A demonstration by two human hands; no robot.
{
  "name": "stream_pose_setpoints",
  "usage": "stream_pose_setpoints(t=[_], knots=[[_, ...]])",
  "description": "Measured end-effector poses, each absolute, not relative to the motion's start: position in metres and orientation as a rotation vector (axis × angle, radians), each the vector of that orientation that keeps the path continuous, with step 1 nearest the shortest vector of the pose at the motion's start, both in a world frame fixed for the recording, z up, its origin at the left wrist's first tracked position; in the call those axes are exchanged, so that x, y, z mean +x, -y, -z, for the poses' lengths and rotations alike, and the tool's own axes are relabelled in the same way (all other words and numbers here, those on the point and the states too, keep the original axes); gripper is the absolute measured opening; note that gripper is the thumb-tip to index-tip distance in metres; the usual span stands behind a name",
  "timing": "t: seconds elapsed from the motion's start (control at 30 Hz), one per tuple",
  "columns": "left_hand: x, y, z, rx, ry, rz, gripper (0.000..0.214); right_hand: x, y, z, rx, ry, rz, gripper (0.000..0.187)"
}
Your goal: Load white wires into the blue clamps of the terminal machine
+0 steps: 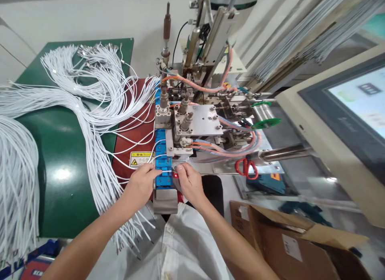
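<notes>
A white cable [166,171] lies across a blue clamp block [164,180] at the near end of a row of such blocks. My left hand [143,180] pinches this cable on the left side of the block. On the other side, my right hand [189,183] has thumb and fingers closed at the cable's tip, right beside a small red light [175,175]. What sits between those fingertips is hidden. Other white cables run from the blocks farther back to a large bundle [87,131] on the left.
The bundle rests on a green table [63,171]. A machine with a metal plate [198,120], hoses and a wire spool [265,115] stands ahead. Red-handled scissors [246,167] are at its right. A screen [357,91] and cardboard boxes [288,244] are farther right.
</notes>
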State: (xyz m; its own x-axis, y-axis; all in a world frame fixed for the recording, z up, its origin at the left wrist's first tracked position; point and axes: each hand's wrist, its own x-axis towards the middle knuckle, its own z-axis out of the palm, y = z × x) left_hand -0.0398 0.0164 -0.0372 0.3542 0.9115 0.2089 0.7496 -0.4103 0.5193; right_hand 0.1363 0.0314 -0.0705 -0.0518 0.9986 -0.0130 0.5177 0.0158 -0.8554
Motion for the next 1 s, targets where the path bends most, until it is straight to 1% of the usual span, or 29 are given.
stream_pose_setpoints(t=[0.2,0.33,0.5,0.6,0.83,1.0], knots=[[-0.04,-0.016,0.038,2.326,-1.469,-0.647,0.032,0.126,-0.033,0.081,-1.518,1.63,-0.873,0.033],[-0.039,-0.014,0.039,2.423,-1.521,-0.532,0.032,0.124,-0.035,0.083,-1.498,1.598,-0.906,0.033],[-0.038,-0.014,0.039,2.578,-1.561,-0.26,0.052,0.127,-0.036,0.084,-1.472,1.572,-0.995,0.035],[-0.037,-0.015,0.037,2.565,-1.568,-0.187,0.054,0.128,-0.036,0.084,-1.462,1.552,-1.041,0.035],[-0.038,-0.019,0.039,2.512,-1.499,-0.257,0.051,0.129,-0.032,0.086,-1.478,1.468,-1.097,0.037],[-0.037,-0.02,0.043,2.523,-1.461,-0.352,0.05,0.125,-0.031,0.088,-1.498,1.454,-1.022,0.036]])
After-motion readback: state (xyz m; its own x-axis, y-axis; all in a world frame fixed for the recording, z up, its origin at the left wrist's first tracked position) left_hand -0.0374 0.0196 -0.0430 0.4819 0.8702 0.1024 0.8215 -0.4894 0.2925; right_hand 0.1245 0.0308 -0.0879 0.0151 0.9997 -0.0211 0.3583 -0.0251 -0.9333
